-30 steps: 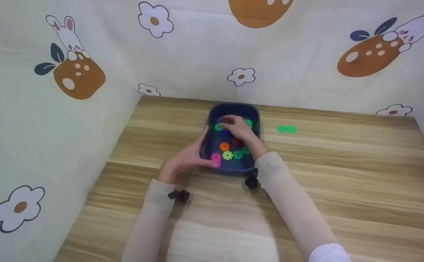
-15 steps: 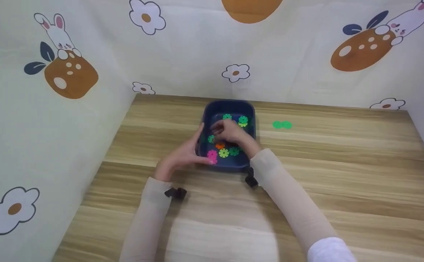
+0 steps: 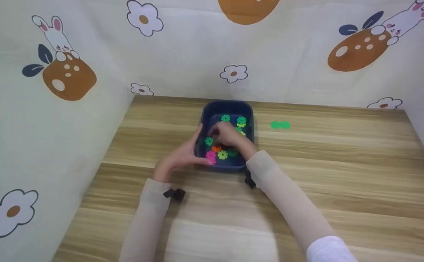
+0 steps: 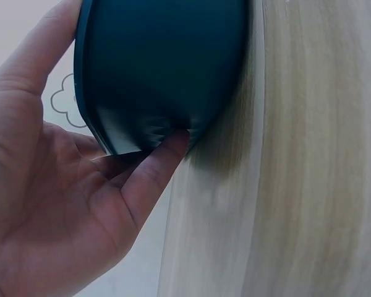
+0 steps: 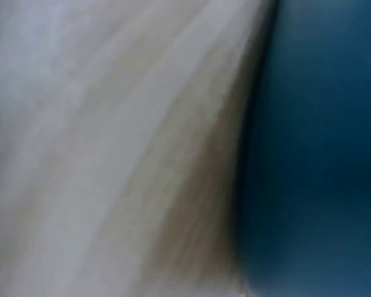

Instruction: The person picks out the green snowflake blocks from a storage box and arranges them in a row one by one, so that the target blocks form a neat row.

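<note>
A dark blue tray (image 3: 227, 103) with a raised rim stands on the table and holds several small notched plastic discs. My left hand (image 3: 182, 154) grips its near left corner, thumb at the front and fingers along the left side. The tray's outer wall (image 4: 161, 62) fills much of the left wrist view. Inside the tray, my right hand (image 3: 228, 134) reaches down with bent fingers, close to a green disc (image 3: 209, 141) and an orange disc (image 3: 216, 149). Its fingertips are hidden, so whether they pinch a disc cannot be told. Pink discs (image 3: 210, 156) lie by my left thumb.
Two joined green discs (image 3: 280, 125) lie on the wooden table (image 3: 343, 174) to the tray's right. A patterned cloth wall (image 3: 182, 58) rises behind the tray, with another at the left. The right wrist view is blurred, showing the tray's side (image 5: 321, 148) and wood.
My right hand has moved nearer within the tray, its fingers now lower among the discs. Green discs at the tray's left have shifted. The left hand keeps its grip; the whole view shifted slightly.
</note>
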The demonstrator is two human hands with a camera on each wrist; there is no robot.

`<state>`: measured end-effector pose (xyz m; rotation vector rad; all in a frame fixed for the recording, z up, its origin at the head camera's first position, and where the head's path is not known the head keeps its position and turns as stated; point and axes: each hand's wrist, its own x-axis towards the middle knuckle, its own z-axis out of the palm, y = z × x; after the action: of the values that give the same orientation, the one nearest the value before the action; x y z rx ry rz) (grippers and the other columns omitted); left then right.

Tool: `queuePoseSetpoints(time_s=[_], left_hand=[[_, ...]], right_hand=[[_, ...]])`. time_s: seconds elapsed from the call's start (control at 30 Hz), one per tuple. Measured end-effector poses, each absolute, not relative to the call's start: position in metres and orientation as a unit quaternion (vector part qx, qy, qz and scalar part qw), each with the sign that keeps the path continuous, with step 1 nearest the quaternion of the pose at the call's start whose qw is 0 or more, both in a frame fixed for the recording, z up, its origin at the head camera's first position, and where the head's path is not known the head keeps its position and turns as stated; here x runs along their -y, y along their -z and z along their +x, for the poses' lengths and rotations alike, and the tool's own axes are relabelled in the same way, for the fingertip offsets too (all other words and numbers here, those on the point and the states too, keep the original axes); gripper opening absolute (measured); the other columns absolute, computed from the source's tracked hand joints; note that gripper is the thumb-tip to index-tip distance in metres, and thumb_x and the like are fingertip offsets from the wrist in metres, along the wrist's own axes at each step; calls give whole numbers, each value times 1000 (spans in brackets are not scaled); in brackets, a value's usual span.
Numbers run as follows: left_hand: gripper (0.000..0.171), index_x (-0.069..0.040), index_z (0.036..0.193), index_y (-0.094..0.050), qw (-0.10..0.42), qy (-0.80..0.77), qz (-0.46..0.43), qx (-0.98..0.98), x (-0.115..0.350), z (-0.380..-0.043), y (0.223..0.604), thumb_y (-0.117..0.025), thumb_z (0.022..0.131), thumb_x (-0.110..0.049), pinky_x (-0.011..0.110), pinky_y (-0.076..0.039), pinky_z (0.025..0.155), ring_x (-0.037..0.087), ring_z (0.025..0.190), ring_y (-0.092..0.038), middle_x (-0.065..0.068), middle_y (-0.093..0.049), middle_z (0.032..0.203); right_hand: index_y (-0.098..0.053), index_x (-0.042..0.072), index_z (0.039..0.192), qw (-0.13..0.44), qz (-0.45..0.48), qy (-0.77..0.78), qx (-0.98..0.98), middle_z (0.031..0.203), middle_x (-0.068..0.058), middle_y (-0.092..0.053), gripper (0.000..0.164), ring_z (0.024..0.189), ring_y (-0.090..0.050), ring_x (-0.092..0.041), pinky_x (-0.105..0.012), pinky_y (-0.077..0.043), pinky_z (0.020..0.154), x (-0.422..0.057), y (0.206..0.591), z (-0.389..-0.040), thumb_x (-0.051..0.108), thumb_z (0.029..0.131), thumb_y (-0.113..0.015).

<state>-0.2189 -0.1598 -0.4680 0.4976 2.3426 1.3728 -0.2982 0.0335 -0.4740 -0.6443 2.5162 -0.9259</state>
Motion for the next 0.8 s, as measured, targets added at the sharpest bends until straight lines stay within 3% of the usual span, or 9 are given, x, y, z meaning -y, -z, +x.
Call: queuePoseSetpoints(time_s=[0.17,0.43,0.8], left_hand=[[127,-26,160,11,192,-496,176,-828,160,-218,468,-85,79,-23,44,-14,127,21,155,-13,1,4,170],[125,-31,160,10,203,-508,165,-821,161,-219,468,-85,80,-24,46,-14,127,23,154,-16,1,2,170],[125,-30,160,9,200,-500,160,-827,160,-218,470,-85,79,-26,47,-16,127,24,154,-16,1,2,170]], right_hand=[[-74,7,106,193,-222,345,-891,93,-9,-68,18,78,-58,-19,-27,-49,70,-33,473,-297,2,89,-70],[-76,9,97,186,-226,395,-871,98,-8,-75,9,83,-64,-19,-34,-58,85,-34,472,-298,8,91,-69],[-73,6,95,202,-232,481,-821,89,-7,-72,7,75,-61,-15,-24,-55,74,-42,470,-299,9,90,-71]])
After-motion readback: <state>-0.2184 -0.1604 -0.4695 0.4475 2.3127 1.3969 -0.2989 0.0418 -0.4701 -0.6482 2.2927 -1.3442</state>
